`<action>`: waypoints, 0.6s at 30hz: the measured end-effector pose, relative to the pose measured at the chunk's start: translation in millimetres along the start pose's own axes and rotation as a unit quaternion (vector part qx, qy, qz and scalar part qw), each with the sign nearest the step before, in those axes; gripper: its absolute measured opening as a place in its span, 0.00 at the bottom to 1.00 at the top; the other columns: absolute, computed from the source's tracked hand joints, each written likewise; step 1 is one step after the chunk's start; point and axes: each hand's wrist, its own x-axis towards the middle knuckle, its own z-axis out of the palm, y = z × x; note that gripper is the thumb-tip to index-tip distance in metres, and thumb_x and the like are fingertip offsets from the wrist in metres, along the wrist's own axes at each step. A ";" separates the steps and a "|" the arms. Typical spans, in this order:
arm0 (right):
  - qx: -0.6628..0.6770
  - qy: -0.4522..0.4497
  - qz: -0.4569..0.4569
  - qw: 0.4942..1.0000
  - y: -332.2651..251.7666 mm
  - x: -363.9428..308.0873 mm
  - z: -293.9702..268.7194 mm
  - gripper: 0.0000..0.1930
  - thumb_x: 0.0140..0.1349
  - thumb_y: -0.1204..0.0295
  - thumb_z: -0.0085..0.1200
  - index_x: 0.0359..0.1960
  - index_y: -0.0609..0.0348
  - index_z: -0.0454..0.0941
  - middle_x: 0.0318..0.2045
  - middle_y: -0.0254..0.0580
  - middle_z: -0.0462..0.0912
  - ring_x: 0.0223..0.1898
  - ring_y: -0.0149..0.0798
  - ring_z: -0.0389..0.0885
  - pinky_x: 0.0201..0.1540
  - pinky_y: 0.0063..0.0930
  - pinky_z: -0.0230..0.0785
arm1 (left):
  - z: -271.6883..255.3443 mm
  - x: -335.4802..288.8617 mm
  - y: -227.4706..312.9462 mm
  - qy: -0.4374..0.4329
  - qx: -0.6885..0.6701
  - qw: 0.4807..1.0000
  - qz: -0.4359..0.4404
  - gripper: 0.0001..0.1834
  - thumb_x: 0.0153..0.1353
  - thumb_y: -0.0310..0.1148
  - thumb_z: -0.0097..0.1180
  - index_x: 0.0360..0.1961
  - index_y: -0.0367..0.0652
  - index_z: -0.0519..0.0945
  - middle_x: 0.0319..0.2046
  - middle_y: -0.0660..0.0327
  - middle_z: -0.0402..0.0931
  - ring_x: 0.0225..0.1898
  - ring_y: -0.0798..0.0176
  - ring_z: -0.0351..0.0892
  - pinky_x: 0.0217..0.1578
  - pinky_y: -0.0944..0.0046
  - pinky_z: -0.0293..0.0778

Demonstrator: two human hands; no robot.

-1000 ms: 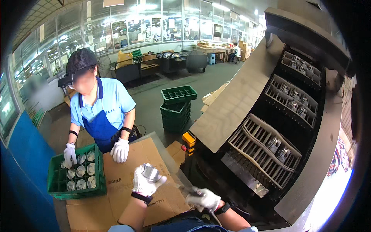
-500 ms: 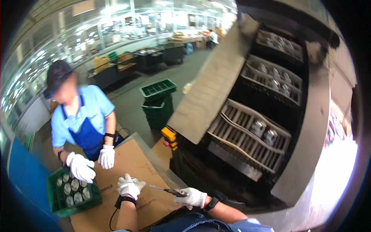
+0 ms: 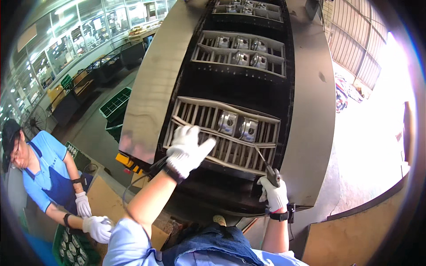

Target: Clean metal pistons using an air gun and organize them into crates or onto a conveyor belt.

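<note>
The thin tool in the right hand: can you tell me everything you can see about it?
The thin tool has a dark, chunky handle and a slim, straight, pale rod that looks like metal. The white-gloved right hand grips the handle and hides part of it. The rod slants away from the person and to the left, over the right side of the nearest slatted rack. I can't tell whether its tip touches the rack.
</note>
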 end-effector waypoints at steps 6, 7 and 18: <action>0.012 -0.045 0.044 0.998 -3.5 1.6 1.0 0.06 0.59 0.72 0.61 0.31 0.62 0.81 0.15 0.33 0.74 0.11 0.28 0.71 0.15 0.24 0.66 | 74.3 97.3 19.9 -0.154 -0.060 0.965 -0.203 0.33 0.52 0.55 0.59 0.43 0.31 0.82 0.44 0.38 0.81 0.50 0.38 0.80 0.51 0.52 0.75; 0.014 -0.043 0.035 0.998 -3.7 -1.7 -0.8 0.06 0.60 0.71 0.60 0.31 0.62 0.81 0.16 0.33 0.74 0.11 0.28 0.71 0.15 0.24 0.66 | 73.0 98.1 24.6 -0.162 -0.076 0.961 -0.209 0.31 0.51 0.53 0.60 0.41 0.31 0.82 0.43 0.39 0.82 0.48 0.40 0.81 0.49 0.53 0.76; 0.059 -0.304 0.045 0.950 -26.7 -3.2 74.2 0.10 0.63 0.69 0.58 0.34 0.66 0.80 0.14 0.32 0.71 0.11 0.26 0.68 0.16 0.22 0.66 | 13.3 7.8 -14.8 0.059 -0.555 0.789 -0.257 0.13 0.57 0.37 0.61 0.38 0.39 0.77 0.30 0.63 0.80 0.28 0.68 0.80 0.33 0.67 0.79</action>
